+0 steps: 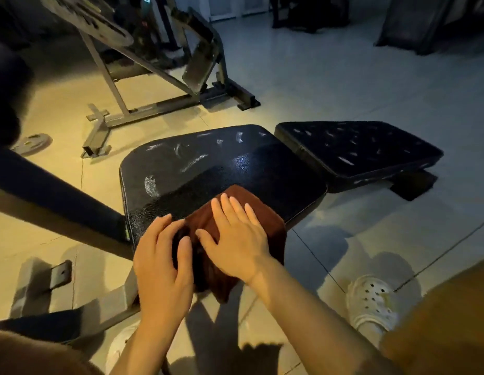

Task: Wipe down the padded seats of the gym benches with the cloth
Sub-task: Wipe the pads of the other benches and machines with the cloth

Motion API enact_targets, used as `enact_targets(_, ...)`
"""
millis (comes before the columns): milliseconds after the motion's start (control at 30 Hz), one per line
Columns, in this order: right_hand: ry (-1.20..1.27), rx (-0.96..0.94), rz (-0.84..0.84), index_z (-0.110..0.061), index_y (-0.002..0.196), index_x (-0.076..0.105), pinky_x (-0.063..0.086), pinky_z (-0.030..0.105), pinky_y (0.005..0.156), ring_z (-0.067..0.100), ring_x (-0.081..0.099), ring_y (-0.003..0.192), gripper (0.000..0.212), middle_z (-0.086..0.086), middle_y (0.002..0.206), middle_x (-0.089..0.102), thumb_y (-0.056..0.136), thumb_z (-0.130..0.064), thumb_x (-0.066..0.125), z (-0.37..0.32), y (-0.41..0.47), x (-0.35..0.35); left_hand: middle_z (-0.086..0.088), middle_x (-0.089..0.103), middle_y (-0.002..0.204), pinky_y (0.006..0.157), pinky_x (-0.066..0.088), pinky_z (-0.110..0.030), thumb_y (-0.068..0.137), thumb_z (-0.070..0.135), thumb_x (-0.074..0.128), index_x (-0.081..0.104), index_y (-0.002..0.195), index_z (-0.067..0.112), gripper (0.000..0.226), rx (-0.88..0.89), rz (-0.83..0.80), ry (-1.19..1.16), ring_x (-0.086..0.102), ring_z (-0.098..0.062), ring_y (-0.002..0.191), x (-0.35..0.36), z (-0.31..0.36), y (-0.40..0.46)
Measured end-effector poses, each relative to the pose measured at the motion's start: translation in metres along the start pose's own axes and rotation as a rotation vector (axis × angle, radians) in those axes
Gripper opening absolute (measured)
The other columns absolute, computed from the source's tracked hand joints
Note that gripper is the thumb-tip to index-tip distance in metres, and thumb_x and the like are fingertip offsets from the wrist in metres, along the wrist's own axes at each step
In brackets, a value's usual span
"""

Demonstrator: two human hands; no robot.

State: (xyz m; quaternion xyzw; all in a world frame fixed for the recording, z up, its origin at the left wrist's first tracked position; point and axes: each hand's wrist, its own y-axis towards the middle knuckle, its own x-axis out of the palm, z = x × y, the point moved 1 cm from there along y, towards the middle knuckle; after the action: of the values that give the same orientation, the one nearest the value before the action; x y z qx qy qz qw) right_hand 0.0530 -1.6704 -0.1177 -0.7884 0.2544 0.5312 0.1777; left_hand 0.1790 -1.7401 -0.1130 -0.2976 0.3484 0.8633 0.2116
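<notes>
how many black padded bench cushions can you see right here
2 on this bench: the large black padded seat cushion under the brown cloth, and a narrower black padded cushion just beyond it to the right. Pads on the dark machine behind may be hidden.

- cloth (251,209): seen as dark reddish brown
- seat pad (222,169): black, pebbled, streaked with whitish scuffs
- shoe (370,301): white, dotted with holes
- floor (316,85): pale grey tiles

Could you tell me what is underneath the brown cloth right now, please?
The brown cloth lies on the near corner of the black seat pad, hanging over its edge. The pad surface under it is hidden, as the right hand presses on top.
</notes>
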Motion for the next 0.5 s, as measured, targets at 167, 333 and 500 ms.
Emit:
enact_targets(167,-0.039,0.246,0.002,-0.014,0.156,-0.001,-0.006,0.038,0.121,0.020,-0.006,0.151,0.072,0.007,0.164,-0.006,0.101,-0.055,0.020,0.078,0.051,-0.034,-0.002,0.057,0.128,0.104,0.039,-0.048,0.094,0.040,0.039,0.069,0.108,0.016,0.041,0.020,0.015,0.037,0.048,-0.021,0.125,-0.002,0.003,0.000)
enact_targets(333,-0.065,0.415,0.032,-0.013,0.156,0.000,-0.003,0.041,0.122,0.022,-0.004,0.151,0.070,0.009,0.164,-0.004,0.102,-0.054,0.018,0.131,0.078,-0.052,0.000,0.059,0.121,0.100,0.042,-0.047,0.091,0.037,0.043,0.071,0.100,0.018,0.035,-0.010,0.056,0.024,0.052,-0.019,0.120,-0.001,0.003,-0.005)
enact_targets(500,-0.154,0.300,0.008,-0.012,0.156,0.002,-0.003,0.044,0.122,0.025,-0.002,0.151,0.068,0.010,0.164,-0.001,0.103,-0.051,0.017,0.096,0.078,-0.042,0.009,0.055,0.116,0.098,0.041,-0.040,0.089,0.040,0.044,0.070,0.098,0.019,0.034,-0.173,0.181,-0.108,0.051,-0.015,0.116,0.003,0.025,-0.024)
